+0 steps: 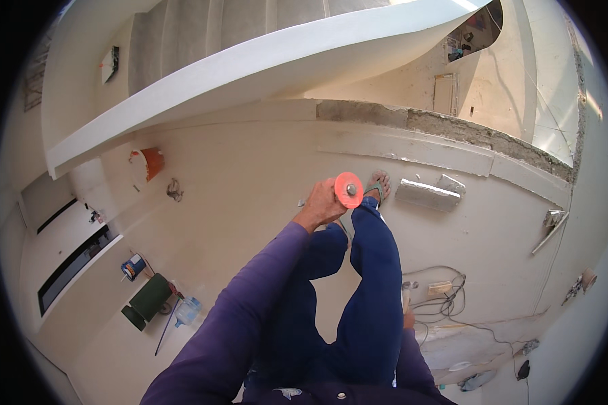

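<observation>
My left hand (320,204) is out in front of my legs, its fingers closed behind a round orange-pink disc (344,182). A grey knob or lump (350,190) sits at the disc's centre. What lies behind the disc is hidden by it. Low beside my right leg hangs my right hand (409,318), partly covered by the blue trousers (371,270). Its fingers seem wrapped round a pale, narrow object (406,294), too covered to name. A sandalled foot (380,183) stands just right of the disc.
White broken slabs (427,194) lie right of my foot. A coiled cable (446,307) lies near my right hand. Leftward are an orange bucket (152,163), a blue can (134,266), a dark green container (146,300) and a clear water jug (188,310). Ahead runs a white stair parapet (250,57).
</observation>
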Available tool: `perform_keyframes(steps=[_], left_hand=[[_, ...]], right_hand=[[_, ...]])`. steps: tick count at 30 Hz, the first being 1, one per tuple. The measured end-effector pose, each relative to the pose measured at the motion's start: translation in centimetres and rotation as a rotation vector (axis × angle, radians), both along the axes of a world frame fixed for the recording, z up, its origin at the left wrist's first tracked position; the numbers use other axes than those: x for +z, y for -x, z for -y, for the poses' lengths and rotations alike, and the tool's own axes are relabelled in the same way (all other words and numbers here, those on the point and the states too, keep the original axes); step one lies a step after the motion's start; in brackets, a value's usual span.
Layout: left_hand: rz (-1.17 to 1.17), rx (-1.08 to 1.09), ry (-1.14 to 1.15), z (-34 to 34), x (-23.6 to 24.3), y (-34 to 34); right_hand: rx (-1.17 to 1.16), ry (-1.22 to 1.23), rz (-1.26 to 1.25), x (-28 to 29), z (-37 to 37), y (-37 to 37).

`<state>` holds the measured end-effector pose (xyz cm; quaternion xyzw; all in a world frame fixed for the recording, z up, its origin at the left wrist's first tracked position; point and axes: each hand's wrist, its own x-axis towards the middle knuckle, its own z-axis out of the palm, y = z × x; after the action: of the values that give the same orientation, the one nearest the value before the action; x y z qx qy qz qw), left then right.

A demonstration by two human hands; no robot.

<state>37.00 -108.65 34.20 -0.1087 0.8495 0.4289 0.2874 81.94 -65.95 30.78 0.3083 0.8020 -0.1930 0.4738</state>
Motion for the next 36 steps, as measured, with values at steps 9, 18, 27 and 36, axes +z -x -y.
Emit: perform_keyframes(steps=[9, 18, 27, 36], left_hand=[[-0.108, -0.366, -0.327, -5.3, -14.2, 7.0], [-0.119, -0.184, -0.528, -6.4, -23.4, 19.1], [-0.109, -0.558, -0.972, -18.0, -30.3, 27.9], [-0.186, -0.786, -0.721, -23.2, -36.0, 26.9]], right_hand=[[-0.318, -0.005, -0.368, -3.4, 11.3, 26.1], [-0.634, 0.152, -0.701, -15.9, 16.9, 38.3], [-0.778, 0.356, -1.036, -21.4, 13.5, 45.9], [-0.836, 0.447, -1.264, -23.2, 8.8, 50.1]])
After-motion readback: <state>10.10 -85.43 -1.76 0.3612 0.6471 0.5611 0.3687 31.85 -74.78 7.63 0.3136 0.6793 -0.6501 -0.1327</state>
